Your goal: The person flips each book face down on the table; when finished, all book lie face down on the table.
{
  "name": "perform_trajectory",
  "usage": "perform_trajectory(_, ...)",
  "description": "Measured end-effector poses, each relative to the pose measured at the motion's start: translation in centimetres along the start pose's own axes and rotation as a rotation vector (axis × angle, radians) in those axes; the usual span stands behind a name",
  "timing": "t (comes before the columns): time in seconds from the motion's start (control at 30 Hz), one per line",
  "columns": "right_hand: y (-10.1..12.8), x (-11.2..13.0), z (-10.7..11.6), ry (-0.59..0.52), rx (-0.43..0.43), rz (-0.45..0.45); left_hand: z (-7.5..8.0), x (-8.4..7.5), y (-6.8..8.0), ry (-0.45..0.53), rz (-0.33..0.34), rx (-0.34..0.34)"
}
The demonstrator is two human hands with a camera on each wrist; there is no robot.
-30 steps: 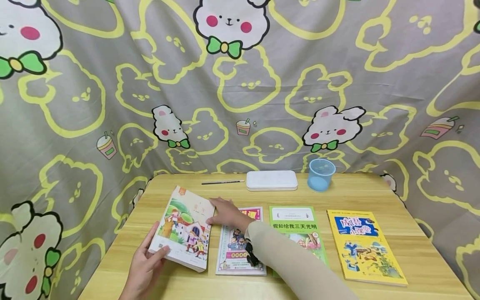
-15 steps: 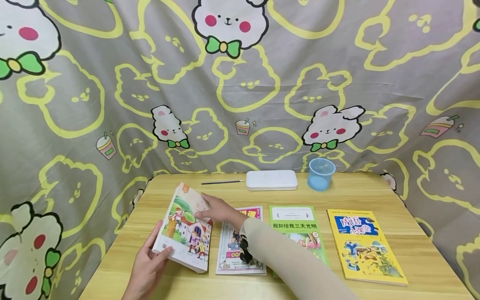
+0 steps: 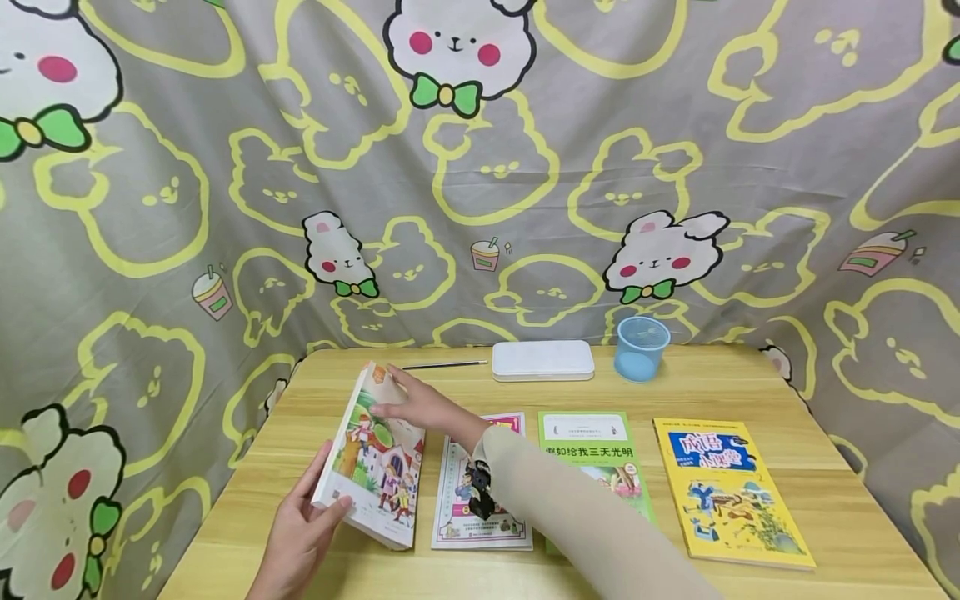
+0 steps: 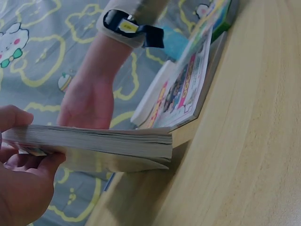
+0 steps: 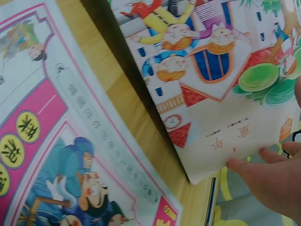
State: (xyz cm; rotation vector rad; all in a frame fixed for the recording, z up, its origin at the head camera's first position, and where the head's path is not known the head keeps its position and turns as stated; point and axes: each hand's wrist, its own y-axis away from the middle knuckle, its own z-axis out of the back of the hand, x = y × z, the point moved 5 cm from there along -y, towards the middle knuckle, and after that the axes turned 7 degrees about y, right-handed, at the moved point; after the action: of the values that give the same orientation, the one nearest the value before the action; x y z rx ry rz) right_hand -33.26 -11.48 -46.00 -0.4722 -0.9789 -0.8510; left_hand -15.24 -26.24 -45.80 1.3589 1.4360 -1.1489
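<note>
A thick paperback book [image 3: 375,475] with an illustrated cover of children and a house is tilted up over the left part of the table. My left hand [image 3: 303,525] pinches its lower left edge, thumb on the cover and the other fingers behind; the left wrist view shows this grip around the page block [image 4: 127,141]. Across the upper cover lies my right hand [image 3: 423,408], thumb over the green picture and fingertips at the top edge. In the right wrist view, fingers [image 5: 254,172] meet that top edge close to the printed title.
Beside the held book lie a pink-and-white book [image 3: 491,533], a green book [image 3: 588,454] and a yellow book [image 3: 731,492]. Behind them are a dark thin pencil-like stick [image 3: 450,364], a white case [image 3: 543,360] and a blue translucent cup [image 3: 642,350]. A patterned curtain [image 3: 525,183] hangs behind the table.
My right hand has slid from the book's right edge up and left across its cover to the top. The book has tilted further, showing more of its left side; my left hand keeps hold.
</note>
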Motion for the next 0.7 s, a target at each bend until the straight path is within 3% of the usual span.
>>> perform_trajectory(0.27,-0.3,1.4,0.6,-0.044,-0.022,0.017,-0.2,0.0,0.2,-0.034,-0.045,0.006)
perform_trajectory(0.7,-0.6,2.1,0.9,-0.013,-0.045,0.014,-0.5,-0.5,0.3,-0.141,-0.035,-0.019)
